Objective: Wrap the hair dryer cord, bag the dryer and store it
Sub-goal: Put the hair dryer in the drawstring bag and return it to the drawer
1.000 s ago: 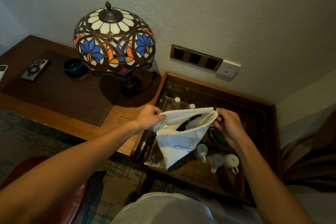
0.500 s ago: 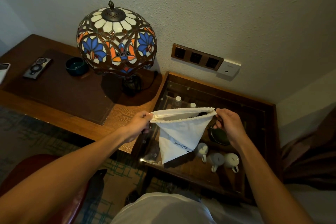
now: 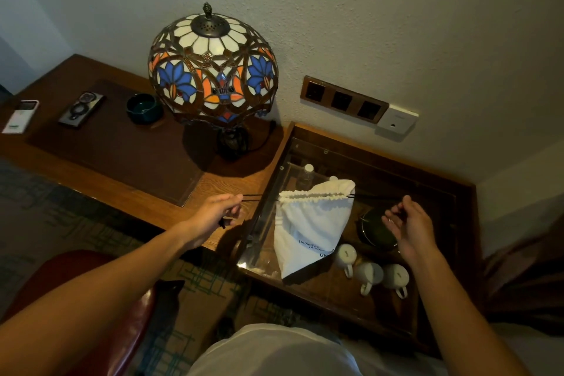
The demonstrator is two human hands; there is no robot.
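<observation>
The hair dryer itself could not be seen; judging by the bulge, it sat inside the white drawstring bag (image 3: 308,229), which hung in the air between the two hands, over the glass-topped cabinet to the right of the bench (image 3: 100,143). A second ago the bag's mouth was held wide and something dark showed inside; half a second ago the mouth was stretched flat; now it was gathered into tight ruffles, with black drawstrings (image 3: 259,197) running taut out of either side. On the left, the left hand (image 3: 218,215) had moved out over the near edge of the bench, its grip narrow, pinching the left-hand cord between thumb and fingers. To the right, past the bag, the right hand (image 3: 409,224) had drawn well away from the mouth; its fingers looked loosely spread, and whether its grip had the right-hand cord pinched or merely hooked I cannot tell, though the cord ran straight towards it. The bagging step therefore seemed all but finished, the cords needing perhaps one last tug. Storing the closed bag seemed to be what was left.
</observation>
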